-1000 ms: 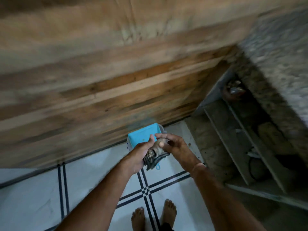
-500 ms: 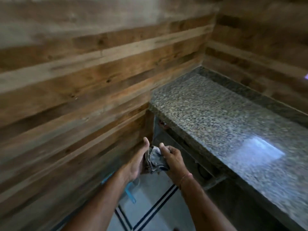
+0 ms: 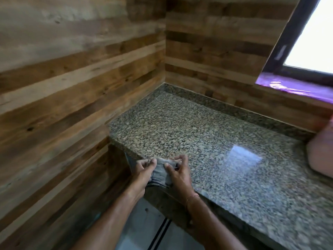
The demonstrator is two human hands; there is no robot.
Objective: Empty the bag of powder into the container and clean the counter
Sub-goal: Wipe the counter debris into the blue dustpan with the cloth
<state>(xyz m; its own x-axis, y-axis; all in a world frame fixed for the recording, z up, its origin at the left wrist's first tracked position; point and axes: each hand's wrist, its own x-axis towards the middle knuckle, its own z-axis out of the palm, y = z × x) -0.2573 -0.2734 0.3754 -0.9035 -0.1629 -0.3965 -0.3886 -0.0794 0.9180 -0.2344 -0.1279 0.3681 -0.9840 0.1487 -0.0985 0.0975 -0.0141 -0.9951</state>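
A grey, worn cloth [image 3: 161, 173] is stretched between both hands at the front left corner of the speckled granite counter [image 3: 207, 145]. My left hand [image 3: 142, 170] pinches its left side, my right hand [image 3: 177, 173] pinches its right side. The cloth's top edge lies at the counter's front edge; its lower part hangs down in front. No bag of powder is in view. A pink object [image 3: 322, 150], blurred, sits on the counter at the far right edge of the frame.
Wood-plank walls [image 3: 72, 87] close the counter on the left and at the back. A window [image 3: 311, 33] with a purple sill is at the upper right. White tiled floor [image 3: 144, 230] shows below the counter edge.
The view rose from the floor and a blue bin to the counter. Both hands carried the cloth up and spread it at the counter's edge.
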